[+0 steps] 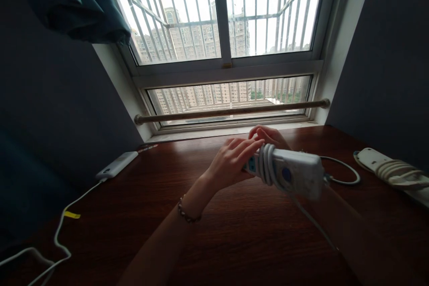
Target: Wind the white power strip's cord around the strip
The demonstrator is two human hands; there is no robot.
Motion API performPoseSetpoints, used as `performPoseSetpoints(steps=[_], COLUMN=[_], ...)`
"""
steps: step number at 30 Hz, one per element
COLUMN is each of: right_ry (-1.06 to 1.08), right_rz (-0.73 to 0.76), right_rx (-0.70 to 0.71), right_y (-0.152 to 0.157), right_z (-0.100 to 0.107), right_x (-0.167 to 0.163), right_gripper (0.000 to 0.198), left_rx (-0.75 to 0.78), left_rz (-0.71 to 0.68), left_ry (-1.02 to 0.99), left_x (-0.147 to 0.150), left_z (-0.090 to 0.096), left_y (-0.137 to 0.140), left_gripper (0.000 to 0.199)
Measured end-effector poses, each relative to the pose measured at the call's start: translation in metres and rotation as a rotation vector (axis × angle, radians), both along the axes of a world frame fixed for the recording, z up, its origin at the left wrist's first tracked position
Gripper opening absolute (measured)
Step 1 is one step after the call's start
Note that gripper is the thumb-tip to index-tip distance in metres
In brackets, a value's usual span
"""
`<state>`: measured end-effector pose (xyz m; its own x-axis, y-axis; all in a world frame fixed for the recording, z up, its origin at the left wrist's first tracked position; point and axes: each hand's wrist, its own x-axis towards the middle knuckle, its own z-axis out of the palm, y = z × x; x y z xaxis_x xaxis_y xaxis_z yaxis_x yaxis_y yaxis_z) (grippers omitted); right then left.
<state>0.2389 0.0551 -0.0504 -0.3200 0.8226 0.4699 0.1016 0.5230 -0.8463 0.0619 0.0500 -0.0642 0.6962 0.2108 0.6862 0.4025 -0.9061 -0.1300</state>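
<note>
A white power strip [300, 167] is raised above the brown wooden surface [161, 214]. Its pale grey cord [266, 165] is wound several times around the body, and a loose length trails down to the lower right. My left hand [231, 161] grips the strip's left end, fingers over the top and palm against the side, beside blue-green sockets. Behind the strip, my right hand [270, 136] has its fingers curled close to the left fingertips. The strip partly covers this hand, so what its fingers hold is hidden.
On the right lies another white power strip [372, 158] with its cord wrapped around it. At the left is a white device [117, 165] on a white cable [58, 232] with a yellow tag [72, 215]. A horizontal rail [231, 111] crosses the barred window; a teal curtain [83, 9] hangs upper left.
</note>
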Motion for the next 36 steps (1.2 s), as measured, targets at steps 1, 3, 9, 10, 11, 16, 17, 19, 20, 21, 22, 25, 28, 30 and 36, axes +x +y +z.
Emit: performPoseSetpoints(steps=[1,3,9,10,11,16,17,19,20,21,22,25,28,30,36], right_ry=[0.018,0.036,-0.158,-0.213,-0.276,-0.578,-0.647,-0.816,-0.903,-0.978,-1.036,-1.139,-1.192,-1.209,-1.190], right_rz=[-0.058,-0.168,-0.265,-0.254,-0.233,-0.054,-0.052,-0.143,-0.228,-0.322,-0.412,-0.543,-0.518,-0.498,-0.616], right_rx=[-0.040,-0.140,-0.424,-0.473,-0.510,-0.552,-0.511,-0.312,-0.183,-0.067,0.022,0.155,0.349,0.458,0.578], right_y=[0.003,0.009,0.018,0.016,0.014,-0.005,-0.009,-0.017,-0.020,-0.024,-0.027,-0.038,-0.044,-0.044,-0.036], right_z=[-0.001,-0.002,-0.017,-0.019,-0.020,-0.015,-0.012,-0.004,0.001,0.006,0.010,0.020,0.022,0.022,0.028], right_x=[-0.002,-0.005,-0.004,-0.004,-0.004,-0.006,-0.006,-0.004,-0.003,-0.001,0.000,0.004,0.006,0.007,0.019], right_gripper=[0.032,0.025,0.021,0.030,0.039,0.029,0.019,0.004,0.011,0.017,0.019,0.021,0.021,0.020,0.016], left_rx=[-0.065,-0.221,-0.601,-0.616,-0.625,-0.640,-0.635,-0.630,-0.628,-0.626,-0.623,-0.608,-0.573,-0.536,-0.361], left_rz=[0.003,0.043,0.318,0.400,0.499,0.851,0.881,0.936,0.956,0.971,0.984,1.013,0.979,0.905,0.607], left_ry=[-0.040,-0.140,-0.496,-0.536,-0.568,-0.570,-0.550,-0.484,-0.444,-0.401,-0.358,-0.233,-0.101,-0.006,0.232], left_x=[0.001,0.004,-0.002,-0.007,-0.012,-0.040,-0.045,-0.051,-0.052,-0.053,-0.052,-0.045,-0.036,-0.030,-0.015], left_z=[-0.001,-0.002,-0.008,-0.009,-0.009,-0.004,-0.003,-0.001,0.000,-0.001,-0.001,-0.008,-0.018,-0.024,-0.028], left_y=[0.000,0.001,0.021,0.027,0.033,0.054,0.056,0.057,0.057,0.057,0.057,0.057,0.055,0.053,0.041], left_gripper=[0.071,0.073,0.076,0.074,0.073,0.068,0.069,0.070,0.070,0.070,0.070,0.071,0.070,0.066,0.068])
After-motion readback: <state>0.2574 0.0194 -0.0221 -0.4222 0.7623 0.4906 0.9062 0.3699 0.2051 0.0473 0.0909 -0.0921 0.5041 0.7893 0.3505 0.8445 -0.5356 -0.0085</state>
